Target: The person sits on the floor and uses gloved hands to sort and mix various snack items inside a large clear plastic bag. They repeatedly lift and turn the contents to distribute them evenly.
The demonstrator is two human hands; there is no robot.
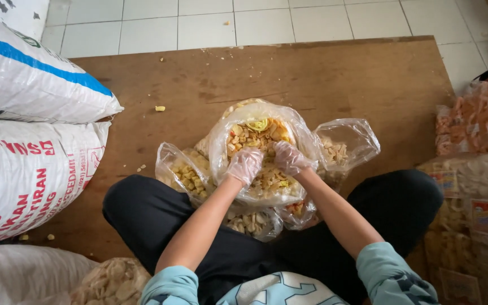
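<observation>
**Two gloved hands in a bag of crackers**

Nearest the head camera we see our own light blue sleeves [379,277] and, just beyond them, our crossed legs in black trousers [159,212]. Our bare forearms run forward from there and meet over the middle of the wooden board [334,73] we sit at.

Both hands wear thin clear plastic gloves. Our left hand [245,165] and right hand [290,158] sit side by side, nearly touching, inside the mouth of the open clear plastic bag [221,141] that stands between our knees. Each is curled into a loose fist on the mixed crackers [258,135] filling the bag; whether the fingers pinch crackers or plastic we cannot tell.

Smaller clear bags of crackers crowd around it: one to the left [179,166], one to the right [348,144], and one toward our lap [252,223].

At the left edge two large white woven sacks [29,147] lie stacked. At the right, packed bags of orange and pale chips [475,147] are piled. Crumbs dot the board, and white floor tiles [255,22] lie beyond it.
</observation>
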